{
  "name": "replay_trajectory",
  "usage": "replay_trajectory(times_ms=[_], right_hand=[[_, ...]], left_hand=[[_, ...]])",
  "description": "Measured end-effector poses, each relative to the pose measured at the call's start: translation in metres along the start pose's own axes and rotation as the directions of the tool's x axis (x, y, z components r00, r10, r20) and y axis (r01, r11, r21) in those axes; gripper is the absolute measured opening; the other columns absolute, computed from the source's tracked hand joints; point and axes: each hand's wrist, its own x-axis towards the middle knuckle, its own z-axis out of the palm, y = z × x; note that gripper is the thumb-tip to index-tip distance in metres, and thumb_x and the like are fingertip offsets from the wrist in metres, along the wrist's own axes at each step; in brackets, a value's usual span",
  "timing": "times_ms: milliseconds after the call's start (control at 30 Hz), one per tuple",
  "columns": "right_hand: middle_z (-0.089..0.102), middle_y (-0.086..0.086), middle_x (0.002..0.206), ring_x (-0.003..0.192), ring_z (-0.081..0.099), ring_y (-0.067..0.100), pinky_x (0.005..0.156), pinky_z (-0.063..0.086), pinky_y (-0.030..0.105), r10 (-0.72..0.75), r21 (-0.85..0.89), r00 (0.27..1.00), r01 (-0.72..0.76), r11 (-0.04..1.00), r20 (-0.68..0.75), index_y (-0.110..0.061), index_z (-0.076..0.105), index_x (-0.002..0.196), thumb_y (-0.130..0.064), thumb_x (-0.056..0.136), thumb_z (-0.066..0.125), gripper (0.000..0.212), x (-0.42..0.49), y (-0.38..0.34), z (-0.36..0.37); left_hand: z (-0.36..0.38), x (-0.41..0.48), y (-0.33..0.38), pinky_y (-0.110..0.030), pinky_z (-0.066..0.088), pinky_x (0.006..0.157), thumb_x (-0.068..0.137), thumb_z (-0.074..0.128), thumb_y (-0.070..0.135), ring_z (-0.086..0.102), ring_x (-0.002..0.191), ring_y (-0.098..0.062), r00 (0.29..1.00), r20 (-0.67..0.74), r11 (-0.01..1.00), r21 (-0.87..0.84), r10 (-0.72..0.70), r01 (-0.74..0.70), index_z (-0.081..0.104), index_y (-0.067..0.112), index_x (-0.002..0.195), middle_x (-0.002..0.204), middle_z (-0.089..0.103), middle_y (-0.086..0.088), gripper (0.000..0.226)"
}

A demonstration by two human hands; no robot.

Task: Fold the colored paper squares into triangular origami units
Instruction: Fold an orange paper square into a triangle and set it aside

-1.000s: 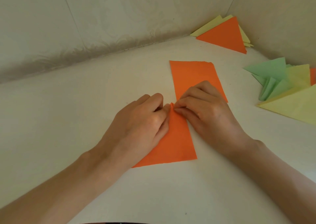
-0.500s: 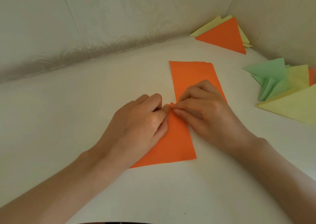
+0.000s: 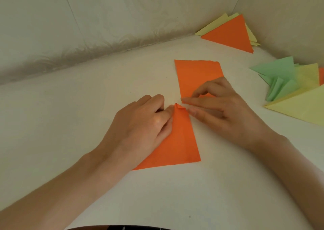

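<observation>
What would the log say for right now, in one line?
orange paper | left hand pinches near part | right hand pinches far part | gap shows at left edge

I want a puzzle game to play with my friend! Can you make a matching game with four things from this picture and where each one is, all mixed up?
Things:
1. orange triangle
2. green folded pieces
3. left hand
4. right hand

Places:
A. holding the near orange piece
B. in the far corner, on top of the yellow papers
C. on the right side, beside the big yellow triangle
D. holding the far orange piece

Pairs: 1-B, 2-C, 3-A, 4-D.
</observation>
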Motion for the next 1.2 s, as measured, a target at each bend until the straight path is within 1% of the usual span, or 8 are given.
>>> replay_trajectory(times_ms=[133, 233, 333, 433, 767, 933, 1067, 1200], right_hand=[[0.062, 0.000, 0.098, 0.094, 0.047, 0.022, 0.082, 0.041, 0.036, -0.054, -0.034, 0.998, 0.055, 0.998, 0.009, -0.021, 0.073, 0.105, -0.037, 0.092, 0.050, 0.031, 0.0018, -0.0003, 0.0035], [0.064, 0.002, 0.097, 0.092, 0.050, 0.026, 0.074, 0.043, 0.043, -0.157, -0.165, 0.988, 0.155, 0.974, 0.003, -0.020, 0.073, 0.105, -0.033, 0.093, 0.052, 0.028, 0.0020, 0.0035, 0.0033], [0.066, 0.003, 0.095, 0.091, 0.052, 0.027, 0.071, 0.042, 0.041, -0.243, -0.306, 0.970, 0.236, 0.922, 0.016, -0.019, 0.074, 0.105, -0.031, 0.094, 0.053, 0.027, 0.0028, 0.0048, 0.0017], [0.067, 0.004, 0.095, 0.088, 0.056, 0.030, 0.070, 0.042, 0.042, -0.277, -0.352, 0.960, 0.272, 0.895, 0.039, -0.016, 0.073, 0.105, -0.028, 0.095, 0.052, 0.027, 0.0026, 0.0039, 0.0015], [0.067, 0.002, 0.095, 0.089, 0.058, 0.030, 0.074, 0.042, 0.042, -0.287, -0.440, 0.956, 0.286, 0.852, 0.065, -0.015, 0.073, 0.104, -0.027, 0.095, 0.050, 0.028, 0.0018, -0.0037, -0.0003], [0.064, 0.001, 0.101, 0.092, 0.054, 0.027, 0.078, 0.038, 0.039, -0.194, -0.355, 0.977, 0.215, 0.910, 0.093, -0.022, 0.071, 0.111, -0.034, 0.095, 0.045, 0.033, 0.0006, -0.0012, -0.0044], [0.060, -0.001, 0.106, 0.093, 0.052, 0.024, 0.080, 0.033, 0.033, -0.099, -0.239, 0.989, 0.122, 0.963, 0.109, -0.024, 0.068, 0.115, -0.038, 0.096, 0.041, 0.037, -0.0036, -0.0009, -0.0054], [0.059, 0.001, 0.104, 0.092, 0.052, 0.024, 0.080, 0.038, 0.040, -0.091, -0.280, 0.988, 0.123, 0.952, 0.124, -0.025, 0.066, 0.120, -0.041, 0.097, 0.036, 0.041, -0.0015, -0.0034, -0.0036]], left_hand=[[-0.0004, 0.0002, -0.0014, -0.027, 0.039, 0.044, 0.092, 0.038, 0.029, 0.051, 0.061, -0.019, 1.000, -0.002, 1.000, -0.002, 0.005, -0.005, 0.074, 0.012, 0.090, 0.070, 0.051, 0.000, 0.040], [-0.0001, 0.0008, -0.0021, -0.026, 0.038, 0.043, 0.091, 0.039, 0.029, 0.051, 0.060, -0.019, 1.000, -0.004, 1.000, -0.006, 0.013, -0.013, 0.074, 0.012, 0.091, 0.069, 0.051, 0.000, 0.039], [0.0001, 0.0004, -0.0026, -0.027, 0.040, 0.044, 0.091, 0.039, 0.029, 0.052, 0.060, -0.019, 1.000, 0.000, 1.000, -0.008, 0.013, -0.013, 0.074, 0.012, 0.092, 0.069, 0.051, 0.000, 0.039], [-0.0001, 0.0001, -0.0030, -0.027, 0.040, 0.043, 0.091, 0.038, 0.028, 0.052, 0.060, -0.020, 1.000, -0.001, 1.000, -0.005, 0.019, -0.019, 0.074, 0.011, 0.092, 0.069, 0.051, -0.001, 0.040], [-0.0007, 0.0013, -0.0007, -0.027, 0.040, 0.044, 0.088, 0.041, 0.024, 0.053, 0.058, -0.020, 0.999, 0.008, 0.999, 0.005, 0.037, -0.037, 0.072, 0.012, 0.095, 0.069, 0.052, -0.001, 0.034], [-0.0019, 0.0034, -0.0009, -0.025, 0.036, 0.041, 0.084, 0.040, 0.021, 0.052, 0.055, -0.021, 0.997, 0.027, 0.997, -0.004, 0.078, -0.078, 0.073, 0.011, 0.091, 0.068, 0.051, -0.002, 0.034], [-0.0024, 0.0034, -0.0028, -0.022, 0.033, 0.041, 0.086, 0.040, 0.022, 0.052, 0.056, -0.020, 0.995, 0.040, 0.995, -0.022, 0.096, -0.095, 0.073, 0.012, 0.097, 0.068, 0.052, -0.001, 0.037], [-0.0011, 0.0042, -0.0032, -0.024, 0.036, 0.039, 0.087, 0.040, 0.022, 0.052, 0.056, -0.019, 0.995, 0.042, 0.995, -0.027, 0.093, -0.092, 0.073, 0.013, 0.096, 0.068, 0.052, 0.000, 0.035]])
